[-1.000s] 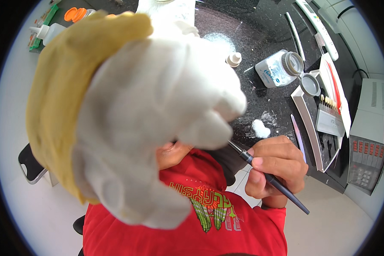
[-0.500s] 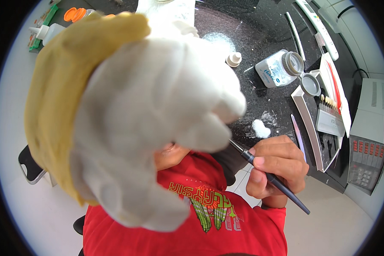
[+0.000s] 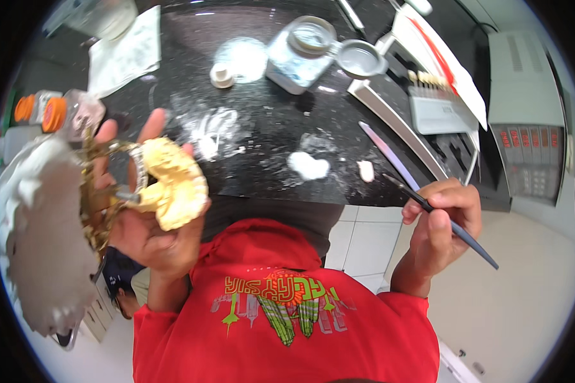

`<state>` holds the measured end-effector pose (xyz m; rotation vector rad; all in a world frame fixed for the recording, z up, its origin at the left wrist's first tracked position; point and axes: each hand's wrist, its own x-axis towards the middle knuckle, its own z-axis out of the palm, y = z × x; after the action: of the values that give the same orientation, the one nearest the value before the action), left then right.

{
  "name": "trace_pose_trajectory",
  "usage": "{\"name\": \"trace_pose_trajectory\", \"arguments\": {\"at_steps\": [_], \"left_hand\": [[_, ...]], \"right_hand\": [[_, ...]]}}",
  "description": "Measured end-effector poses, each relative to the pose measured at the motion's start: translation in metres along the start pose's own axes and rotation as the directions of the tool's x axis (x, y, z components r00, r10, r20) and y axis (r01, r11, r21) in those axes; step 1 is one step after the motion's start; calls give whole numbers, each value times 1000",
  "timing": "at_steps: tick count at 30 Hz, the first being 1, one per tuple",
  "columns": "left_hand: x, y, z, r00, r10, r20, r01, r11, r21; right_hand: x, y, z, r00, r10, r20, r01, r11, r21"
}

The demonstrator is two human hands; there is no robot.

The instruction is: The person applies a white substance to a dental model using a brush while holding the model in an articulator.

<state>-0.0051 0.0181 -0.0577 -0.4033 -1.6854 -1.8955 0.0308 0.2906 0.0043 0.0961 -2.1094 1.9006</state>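
The left hand [image 3: 156, 239] is holding up a metal frame [image 3: 94, 223] at the left, above the near edge of the dark table [image 3: 262, 137]. Its fingers are spreading behind the bars, so their full grip is staying hidden. A big white plaster block [image 3: 45, 236] is covering the frame's left side and looking blurred at its edges. The fine metal parts are blending together and are hard to make out. Below, the forearm and block are partly hiding another person [image 3: 122, 274]. At the top, a cup [image 3: 108, 20] is being cut off by the picture's edge, and the orange-lidded jars [image 3: 80, 112] are partly overlapping.

On the frame, the yellow tooth model [image 3: 184, 182] is curving with its long axis running mostly up and down, leaning a little, its tooth-lined rim facing right. The plaster block's long axis is also running nearly upright.

The right hand [image 3: 444, 217] is gripping a slim dark tool [image 3: 463, 237] between thumb and fingers. The tool is slanting, its thin tip pointing up and left near a pinkish lump [image 3: 365, 171], apart from it, and its butt pointing down and right.
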Motion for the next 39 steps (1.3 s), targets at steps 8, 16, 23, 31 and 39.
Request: {"name": "trace_pose_trajectory", "arguments": {"at_steps": [8, 16, 23, 31, 39], "left_hand": [[3, 11, 9, 1000, -5, 15, 1, 963, 269], [2, 11, 8, 999, -37, 7, 35, 978, 204], [3, 11, 9, 1000, -16, 27, 9, 963, 268], [0, 13, 2, 995, -104, 14, 100, 983, 153], [-7, 6, -17, 954, -164, 251, 147, 986, 85]], "right_hand": [[-12, 14, -26, 997, 63, 40, -58, 992, -112], [-13, 17, -26, 997, 36, 69, -24, 984, -177], [-12, 16, -25, 996, 38, 79, -19, 974, -224], [-15, 17, -20, 998, 2, 65, 6, 992, -123], [-7, 13, 9, 978, -159, 135, 140, 980, 140]]}}
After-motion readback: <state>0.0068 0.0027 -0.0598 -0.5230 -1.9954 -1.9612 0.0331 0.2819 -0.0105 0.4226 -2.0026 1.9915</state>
